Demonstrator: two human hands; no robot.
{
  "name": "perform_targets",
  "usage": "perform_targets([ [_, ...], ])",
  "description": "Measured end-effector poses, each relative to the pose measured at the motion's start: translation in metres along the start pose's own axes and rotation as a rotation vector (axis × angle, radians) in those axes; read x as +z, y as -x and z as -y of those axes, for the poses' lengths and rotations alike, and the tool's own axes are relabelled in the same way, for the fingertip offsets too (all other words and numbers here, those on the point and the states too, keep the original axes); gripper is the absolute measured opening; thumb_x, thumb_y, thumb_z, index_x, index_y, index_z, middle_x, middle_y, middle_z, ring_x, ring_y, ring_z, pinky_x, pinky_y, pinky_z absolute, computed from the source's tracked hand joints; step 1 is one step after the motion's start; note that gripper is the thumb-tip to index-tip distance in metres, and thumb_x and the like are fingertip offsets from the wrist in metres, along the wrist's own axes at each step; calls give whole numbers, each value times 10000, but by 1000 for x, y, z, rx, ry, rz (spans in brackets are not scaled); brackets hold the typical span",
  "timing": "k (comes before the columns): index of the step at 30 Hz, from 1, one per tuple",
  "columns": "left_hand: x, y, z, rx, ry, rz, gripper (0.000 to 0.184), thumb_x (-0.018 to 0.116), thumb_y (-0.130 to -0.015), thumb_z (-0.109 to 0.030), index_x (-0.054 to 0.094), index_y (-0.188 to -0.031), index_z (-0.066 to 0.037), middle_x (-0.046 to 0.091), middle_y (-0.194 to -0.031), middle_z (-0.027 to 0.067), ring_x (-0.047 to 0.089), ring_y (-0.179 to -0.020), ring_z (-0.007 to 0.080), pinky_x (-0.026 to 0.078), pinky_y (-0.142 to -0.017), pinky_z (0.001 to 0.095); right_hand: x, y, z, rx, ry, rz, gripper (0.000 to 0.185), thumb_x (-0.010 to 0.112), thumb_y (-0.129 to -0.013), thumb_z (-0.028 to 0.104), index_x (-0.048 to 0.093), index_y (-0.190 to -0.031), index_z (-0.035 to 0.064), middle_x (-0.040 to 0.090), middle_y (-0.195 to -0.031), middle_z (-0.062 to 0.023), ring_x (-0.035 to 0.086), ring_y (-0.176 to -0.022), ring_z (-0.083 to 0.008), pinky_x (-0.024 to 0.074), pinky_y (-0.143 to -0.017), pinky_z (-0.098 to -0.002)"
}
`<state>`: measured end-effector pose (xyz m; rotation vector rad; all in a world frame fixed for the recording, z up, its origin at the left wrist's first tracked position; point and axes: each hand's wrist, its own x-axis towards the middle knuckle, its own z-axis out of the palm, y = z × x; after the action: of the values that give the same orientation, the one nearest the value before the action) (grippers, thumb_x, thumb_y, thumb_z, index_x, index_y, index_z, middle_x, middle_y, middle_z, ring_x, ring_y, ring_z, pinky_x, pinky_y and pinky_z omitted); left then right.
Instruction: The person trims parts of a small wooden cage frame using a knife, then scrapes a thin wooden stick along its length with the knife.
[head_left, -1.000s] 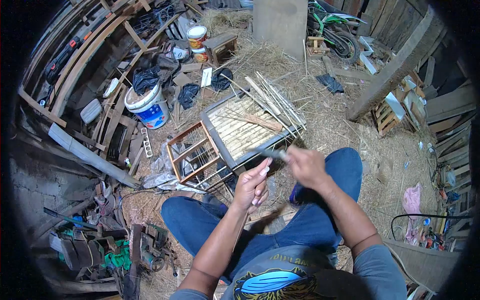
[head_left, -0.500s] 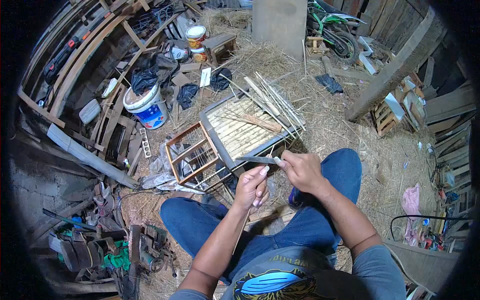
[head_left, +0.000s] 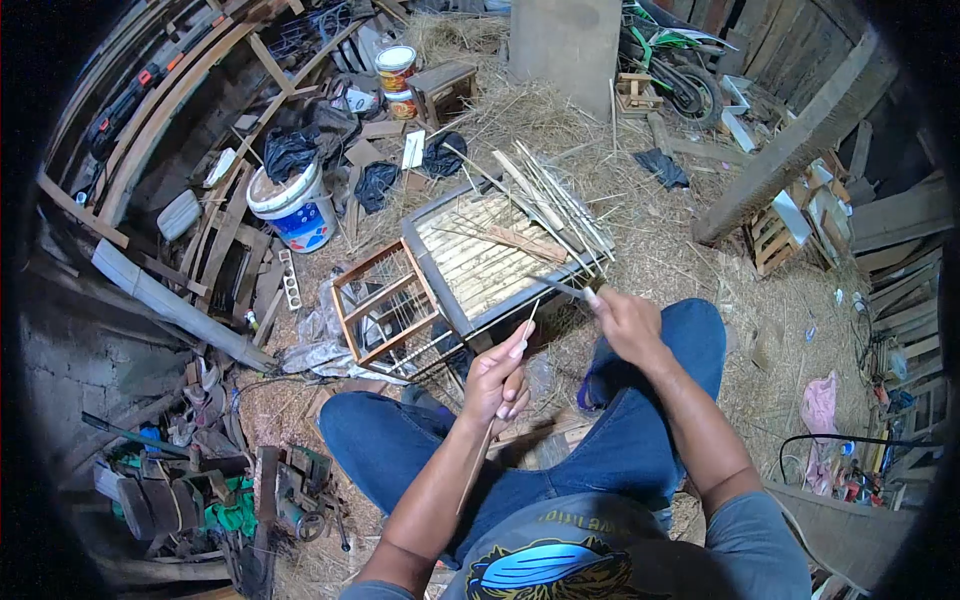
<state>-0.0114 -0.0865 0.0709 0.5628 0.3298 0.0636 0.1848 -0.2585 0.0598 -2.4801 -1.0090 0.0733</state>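
Observation:
My left hand (head_left: 497, 383) is closed round a thin bamboo stick (head_left: 477, 468); its tip sticks up past the thumb and its long end runs down along my forearm. In my right hand (head_left: 632, 328) is a knife (head_left: 562, 288), its blade pointing left and slightly up, apart from the stick's tip. Both hands are above my crossed legs. Just beyond them stands a low bamboo-slatted table (head_left: 470, 262) with a dark rim. Several bamboo strips (head_left: 545, 205) and a flat brown piece of wood (head_left: 527, 243) lie on it.
A small wooden frame (head_left: 364, 352) with thin rods adjoins the table's left side. Further left is a white bucket (head_left: 305, 225) with a black bag. A wooden post (head_left: 785, 140) leans at right. Straw covers the floor, and a vise (head_left: 305, 500) sits lower left.
My right hand has moved right and up slightly with the knife, away from the stick's tip. My left hand has barely moved and still grips the stick.

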Motion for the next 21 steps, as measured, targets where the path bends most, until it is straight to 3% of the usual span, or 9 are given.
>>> perform_targets([
  [3,-5,-3,1,-28,-60,-76,412,468,-1111,-172,505,-1504,-50,432,-517,-18,322,-302,60,312,-306,233,4,4,19,45,-443,22,431,507,-1069,484,656,-946,99,628,-696,-39,636,-659,-194,503,-650,-412],
  [4,-3,-4,2,-32,-59,-75,412,468,-1111,-172,505,-1504,-50,432,-517,-18,322,-302,60,312,-306,233,12,2,30,78,-683,10,359,621,-1033,417,704,-1038,68,682,-772,-53,655,-760,-152,518,-736,-365],
  [7,2,-4,5,-49,-188,-74,412,506,-1105,-216,537,-1480,-49,490,-555,3,359,-314,57,329,-318,229,15,-7,58,121,-1101,89,293,718,-997,279,692,-974,-12,663,-812,33,586,-789,-93,499,-738,-307],
  [10,-2,-6,6,8,-346,-125,400,568,-1087,-239,590,-1446,-64,562,-596,14,394,-333,67,350,-350,234,26,-19,53,154,-1139,173,293,712,-1000,276,683,-945,-10,636,-807,61,560,-782,-73,488,-722,-285],
  [12,-9,-6,4,45,-452,-132,405,581,-1082,-242,594,-1448,-70,582,-608,16,414,-344,70,355,-362,235,29,-24,58,135,-1092,111,294,699,-1005,297,690,-942,10,660,-764,19,592,-739,-103,482,-686,-314],
  [14,-10,-5,1,88,-472,-152,404,575,-1085,-244,594,-1449,-72,569,-600,10,415,-345,72,359,-360,237,16,-23,70,24,-673,-3,359,662,-1013,396,707,-958,44,678,-731,-100,675,-710,-214,491,-654,-383],
  [15,-9,-5,-3,99,-427,-139,423,567,-1087,-237,564,-1474,-65,522,-572,-6,398,-340,72,352,-353,239,18,-19,71,-27,-580,-36,394,586,-1032,465,687,-969,90,674,-760,-184,705,-734,-354,496,-635,-472],
  [18,-21,-9,-4,72,-307,-160,440,558,-1089,-227,534,-1493,-55,460,-541,-27,370,-334,70,338,-344,239,10,-3,75,-52,-322,145,377,541,-1046,458,636,-953,105,686,-763,-166,699,-745,-396,500,-615,-514],
  [21,-25,-12,-7,35,-261,-88,387,545,-1091,-210,564,-1437,-35,410,-515,-38,335,-322,71,320,-336,246,10,7,74,-259,-181,45,337,537,-1047,425,580,-899,125,656,-682,-125,679,-647,-374,491,-550,-519],
])
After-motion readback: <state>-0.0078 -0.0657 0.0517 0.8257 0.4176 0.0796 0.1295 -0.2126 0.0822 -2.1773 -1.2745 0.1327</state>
